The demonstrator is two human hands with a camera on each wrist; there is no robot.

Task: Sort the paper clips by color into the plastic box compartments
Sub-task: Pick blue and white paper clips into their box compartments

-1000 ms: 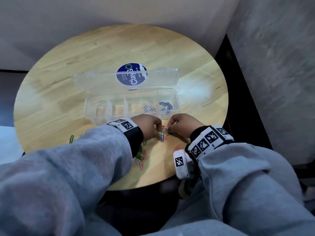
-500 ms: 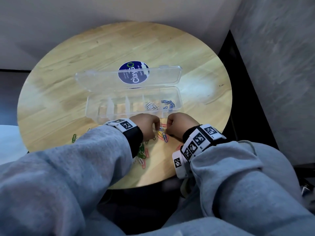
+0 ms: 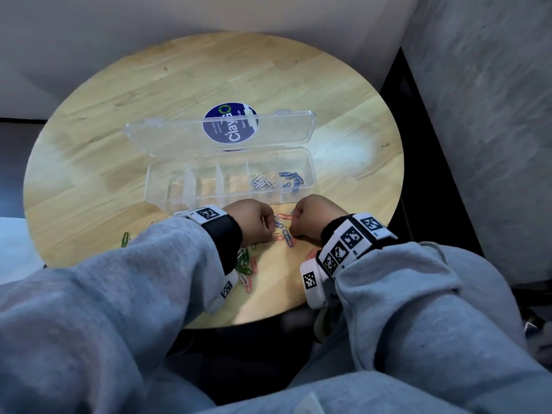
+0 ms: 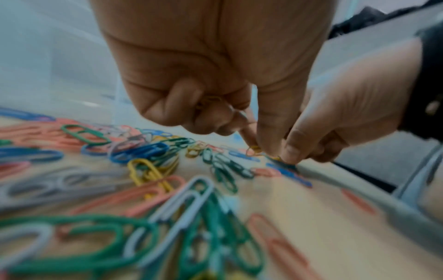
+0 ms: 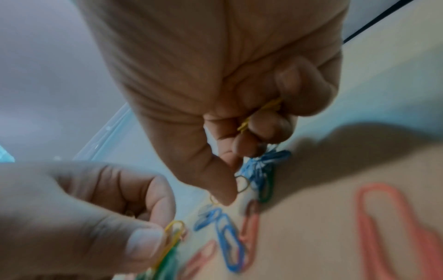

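Note:
The clear plastic box (image 3: 158, 186) lies open on the round wooden table (image 3: 89, 162), lid (image 3: 179, 138) folded back. White clips (image 3: 263, 183) fill one compartment and blue clips (image 3: 291, 179) the rightmost one. Loose mixed clips (image 3: 285, 236) lie in front of the box. My left hand (image 3: 270, 231) keeps yellow clips (image 4: 208, 100) in its curled fingers and pinches another yellow clip (image 4: 254, 150). My right hand (image 3: 294, 224) also holds yellow clips (image 5: 263, 113) in its curled fingers, its thumb (image 5: 223, 189) down on the pile. The two hands nearly touch.
More green, pink and white clips (image 3: 246, 264) lie under my left wrist, and a single green clip (image 3: 125, 239) sits far left. A round blue sticker (image 3: 230, 124) shows through the lid. The near table edge (image 3: 268, 319) is close; a dark gap (image 3: 418, 144) and wall stand on the right.
Both hands stay over the pile in front of the box, and the right hand has shifted slightly left, closer to the left hand. The box has not moved.

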